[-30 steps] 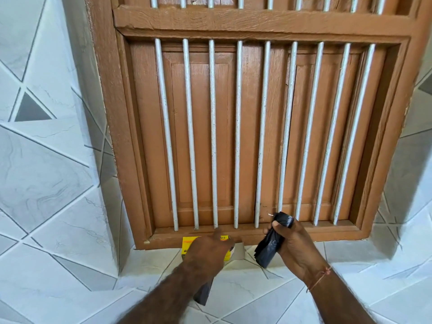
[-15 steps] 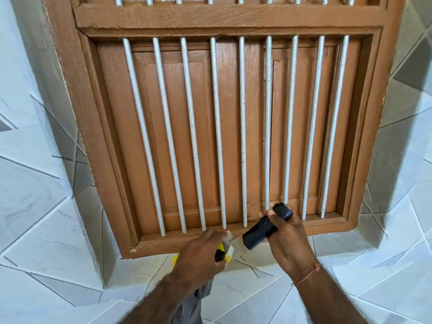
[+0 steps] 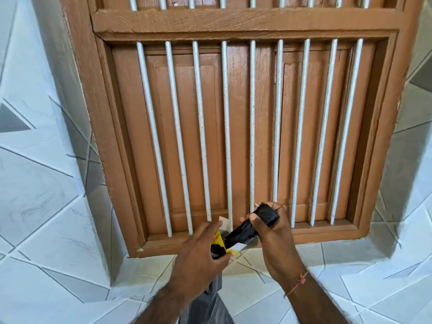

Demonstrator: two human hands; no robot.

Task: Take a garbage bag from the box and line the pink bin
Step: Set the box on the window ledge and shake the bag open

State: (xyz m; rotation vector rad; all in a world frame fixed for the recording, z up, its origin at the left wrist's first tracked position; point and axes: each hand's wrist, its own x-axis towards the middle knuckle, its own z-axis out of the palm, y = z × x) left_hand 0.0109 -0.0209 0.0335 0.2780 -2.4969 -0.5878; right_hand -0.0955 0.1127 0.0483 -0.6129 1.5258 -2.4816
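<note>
Fingers of the right hand (image 3: 271,232) are closed around a black roll of garbage bags (image 3: 254,224), which is held tilted in front of the brown wooden window (image 3: 245,127) with white bars. The yellow box (image 3: 225,243) is gripped by the left hand (image 3: 198,256), just below the roll, and a grey bag (image 3: 211,300) is seen hanging under this hand. The pink bin is not shown.

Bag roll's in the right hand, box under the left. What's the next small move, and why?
Probably tear one bag free: the right hand grips the black roll, whose lower end sits at the yellow box under the left hand. No pink bin shows.
</note>
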